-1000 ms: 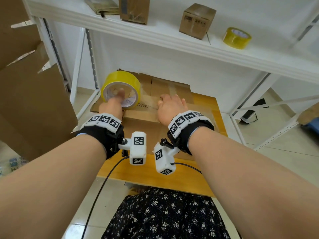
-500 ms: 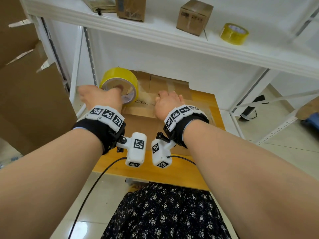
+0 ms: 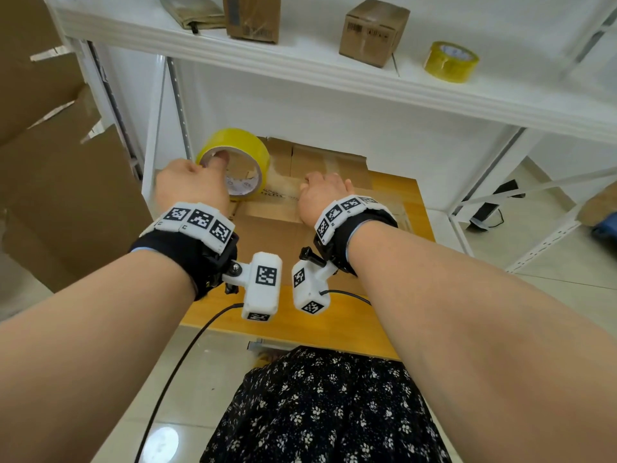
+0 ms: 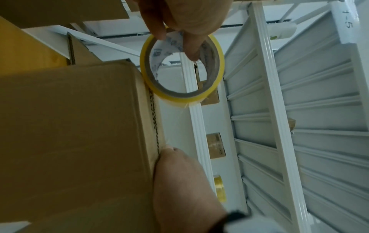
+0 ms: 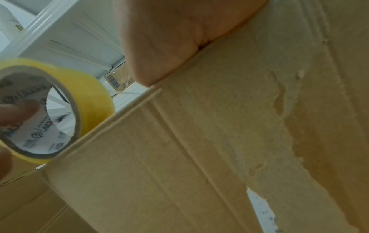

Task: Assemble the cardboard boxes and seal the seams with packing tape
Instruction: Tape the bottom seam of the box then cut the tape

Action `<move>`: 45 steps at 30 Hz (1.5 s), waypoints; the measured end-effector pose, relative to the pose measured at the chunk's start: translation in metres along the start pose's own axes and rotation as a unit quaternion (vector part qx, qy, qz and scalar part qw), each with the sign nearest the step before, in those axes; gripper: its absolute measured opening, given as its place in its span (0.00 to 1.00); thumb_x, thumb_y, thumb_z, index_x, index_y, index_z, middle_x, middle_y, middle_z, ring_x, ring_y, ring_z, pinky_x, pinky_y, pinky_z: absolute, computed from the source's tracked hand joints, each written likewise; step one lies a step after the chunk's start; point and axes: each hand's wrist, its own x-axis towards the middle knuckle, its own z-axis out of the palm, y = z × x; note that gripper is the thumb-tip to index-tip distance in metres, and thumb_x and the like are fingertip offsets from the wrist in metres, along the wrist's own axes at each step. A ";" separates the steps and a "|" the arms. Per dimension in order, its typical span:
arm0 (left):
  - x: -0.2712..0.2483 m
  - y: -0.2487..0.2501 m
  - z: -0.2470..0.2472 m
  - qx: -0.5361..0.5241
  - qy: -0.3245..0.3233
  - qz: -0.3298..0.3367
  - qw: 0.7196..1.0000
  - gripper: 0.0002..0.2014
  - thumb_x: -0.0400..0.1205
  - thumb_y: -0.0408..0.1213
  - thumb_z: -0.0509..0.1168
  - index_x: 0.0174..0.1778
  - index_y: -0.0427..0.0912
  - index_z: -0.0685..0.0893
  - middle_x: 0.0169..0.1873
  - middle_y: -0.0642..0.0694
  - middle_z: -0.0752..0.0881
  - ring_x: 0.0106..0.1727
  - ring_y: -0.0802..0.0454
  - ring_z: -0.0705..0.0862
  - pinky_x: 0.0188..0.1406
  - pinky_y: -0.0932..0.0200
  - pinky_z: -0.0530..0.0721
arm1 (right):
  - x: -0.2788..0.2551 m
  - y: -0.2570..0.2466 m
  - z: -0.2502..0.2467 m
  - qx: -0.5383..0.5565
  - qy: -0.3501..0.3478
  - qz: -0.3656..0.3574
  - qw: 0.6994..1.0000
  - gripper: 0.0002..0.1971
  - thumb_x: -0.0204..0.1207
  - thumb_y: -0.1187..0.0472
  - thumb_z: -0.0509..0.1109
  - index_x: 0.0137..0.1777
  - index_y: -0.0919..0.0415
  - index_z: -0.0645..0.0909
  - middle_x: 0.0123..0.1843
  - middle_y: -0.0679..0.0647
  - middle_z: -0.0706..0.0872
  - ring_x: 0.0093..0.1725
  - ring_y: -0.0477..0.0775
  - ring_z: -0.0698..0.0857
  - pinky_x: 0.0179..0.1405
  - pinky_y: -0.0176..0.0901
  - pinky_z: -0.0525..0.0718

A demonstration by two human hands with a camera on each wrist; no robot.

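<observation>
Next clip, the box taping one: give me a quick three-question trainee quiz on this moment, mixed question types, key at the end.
1. True or false: the left hand holds the tape roll with the thumb through its core.
2. Where does the right hand rest? A) on the cardboard box B) on the upper shelf C) on the spare tape roll
3. Fill in: the small box on the shelf stands to the ___ of the spare roll, as the head camera sees it.

Key: 1 true; 2 A; 3 left.
</observation>
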 end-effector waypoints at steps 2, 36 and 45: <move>-0.007 0.005 0.006 -0.036 -0.010 0.018 0.999 0.17 0.73 0.49 0.67 0.26 0.44 0.71 0.24 0.49 0.73 0.32 0.43 0.74 0.34 0.52 0.78 | 0.001 0.000 0.001 0.003 0.003 -0.002 1.000 0.23 0.86 0.53 0.46 0.78 0.54 0.69 0.77 0.60 0.73 0.81 0.59 0.65 0.84 0.58 0.52; -0.015 0.029 0.036 0.389 -0.193 0.331 0.838 0.26 0.80 0.59 0.59 0.25 0.42 0.75 0.25 0.44 0.76 0.35 0.43 0.79 0.42 0.52 0.78 | -0.006 0.000 0.001 0.021 0.023 -0.006 1.000 0.22 0.85 0.54 0.52 0.77 0.54 0.70 0.77 0.58 0.74 0.81 0.58 0.65 0.84 0.57 0.51; -0.018 0.017 0.029 0.416 -0.183 0.321 0.831 0.28 0.84 0.60 0.53 0.26 0.42 0.73 0.24 0.44 0.76 0.32 0.43 0.78 0.41 0.52 0.77 | -0.006 0.002 0.000 0.044 0.023 -0.006 0.999 0.23 0.87 0.52 0.47 0.79 0.51 0.70 0.79 0.57 0.73 0.82 0.57 0.64 0.85 0.57 0.50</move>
